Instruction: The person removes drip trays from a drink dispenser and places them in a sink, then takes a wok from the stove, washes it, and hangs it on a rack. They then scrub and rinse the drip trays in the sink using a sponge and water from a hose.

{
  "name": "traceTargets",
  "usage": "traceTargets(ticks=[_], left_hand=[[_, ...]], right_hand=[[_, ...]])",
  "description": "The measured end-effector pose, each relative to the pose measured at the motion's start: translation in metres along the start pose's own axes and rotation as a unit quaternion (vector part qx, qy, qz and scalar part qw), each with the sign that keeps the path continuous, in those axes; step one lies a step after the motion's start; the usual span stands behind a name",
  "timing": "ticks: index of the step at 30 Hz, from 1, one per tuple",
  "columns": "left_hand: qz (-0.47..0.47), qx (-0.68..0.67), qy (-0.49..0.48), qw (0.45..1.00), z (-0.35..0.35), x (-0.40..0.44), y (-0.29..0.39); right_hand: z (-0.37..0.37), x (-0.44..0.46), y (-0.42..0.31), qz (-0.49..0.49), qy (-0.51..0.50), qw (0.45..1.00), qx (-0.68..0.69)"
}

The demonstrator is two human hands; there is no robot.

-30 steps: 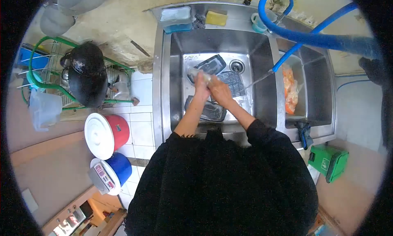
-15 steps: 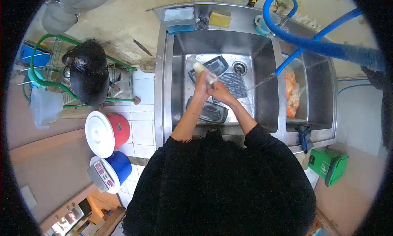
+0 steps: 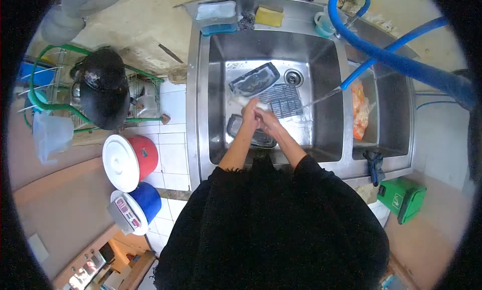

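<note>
My left hand (image 3: 250, 113) and my right hand (image 3: 268, 123) are closed together over the large sink basin (image 3: 325, 59). A whitish, blurred object (image 3: 244, 101) pokes out from between them, its kind unclear. Just beyond the hands a dark oblong tray (image 3: 255, 79) with suds on it lies on the basin floor. To its right is a dark slotted grate (image 3: 282, 100). Another dark oblong tray (image 3: 236, 125) lies nearer to me, partly hidden by my wrists. Water runs from a blue hose (image 3: 346, 84) toward the grate.
On the sink's back ledge sit a clear-and-blue container (image 3: 217, 18), a dark scouring pad (image 3: 246, 21), a yellow sponge (image 3: 269, 17) and a cup (image 3: 324, 26). The right basin holds a bag of orange pieces (image 3: 359, 111). Gloves (image 3: 374, 168) hang over the front edge.
Both hands have moved slightly toward me, bringing the whitish object lower and closer in. The far tray shows more fully now. The whole view has shifted a little.
</note>
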State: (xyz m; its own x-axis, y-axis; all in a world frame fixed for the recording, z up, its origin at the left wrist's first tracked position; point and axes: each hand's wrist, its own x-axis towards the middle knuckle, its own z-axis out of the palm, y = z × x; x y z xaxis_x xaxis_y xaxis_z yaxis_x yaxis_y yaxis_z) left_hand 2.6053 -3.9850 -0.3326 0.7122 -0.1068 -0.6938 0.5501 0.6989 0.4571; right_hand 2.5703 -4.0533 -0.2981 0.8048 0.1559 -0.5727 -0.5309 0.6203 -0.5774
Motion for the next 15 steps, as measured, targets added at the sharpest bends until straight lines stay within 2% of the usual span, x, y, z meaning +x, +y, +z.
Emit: traceTargets(ticks=[2, 4, 6, 7, 8, 9, 10, 11, 12, 13, 14, 15], left_hand=[[-0.045, -0.001, 0.03, 0.999, -0.012, 0.001, -0.012], [-0.086, -0.059, 0.148, 0.984, -0.038, 0.017, -0.036], [-0.102, -0.041, 0.116, 0.987, -0.066, 0.019, -0.035], [-0.052, 0.16, 0.087, 0.982, -0.086, 0.03, -0.036], [-0.001, 0.354, 0.052, 0.934, -0.109, 0.044, -0.04], [0.05, 0.531, 0.013, 0.846, -0.129, 0.058, -0.046], [0.099, 0.685, -0.027, 0.721, -0.145, 0.071, -0.051], [0.144, 0.809, -0.067, 0.566, -0.156, 0.077, -0.056], [0.139, 0.808, -0.068, 0.568, -0.162, 0.074, -0.059], [0.084, 0.696, 0.024, 0.713, -0.167, 0.065, -0.061], [0.026, 0.552, 0.116, 0.825, -0.166, 0.061, -0.061], [0.021, 0.551, 0.117, 0.826, -0.138, 0.052, -0.048]], right_hand=[[-0.024, 0.011, 0.031, 0.033, 0.095, 0.994, -0.031], [-0.036, 0.01, 0.049, 0.04, 0.123, 0.99, -0.061], [-0.034, 0.0, 0.055, -0.027, 0.17, 0.942, -0.289], [-0.033, -0.008, 0.05, -0.09, 0.197, 0.873, -0.437], [-0.05, -0.002, 0.051, -0.086, 0.198, 0.872, -0.439], [-0.081, 0.009, 0.057, -0.053, 0.185, 0.881, -0.432], [-0.111, 0.02, 0.06, -0.021, 0.171, 0.889, -0.424], [-0.136, 0.03, 0.056, -0.068, 0.235, 0.889, -0.387], [-0.16, 0.041, 0.05, -0.115, 0.297, 0.882, -0.346], [-0.182, 0.054, 0.041, -0.052, 0.322, 0.875, -0.357], [-0.206, 0.069, 0.032, 0.012, 0.346, 0.863, -0.367], [-0.257, 0.093, 0.043, -0.06, 0.372, 0.774, -0.51]])
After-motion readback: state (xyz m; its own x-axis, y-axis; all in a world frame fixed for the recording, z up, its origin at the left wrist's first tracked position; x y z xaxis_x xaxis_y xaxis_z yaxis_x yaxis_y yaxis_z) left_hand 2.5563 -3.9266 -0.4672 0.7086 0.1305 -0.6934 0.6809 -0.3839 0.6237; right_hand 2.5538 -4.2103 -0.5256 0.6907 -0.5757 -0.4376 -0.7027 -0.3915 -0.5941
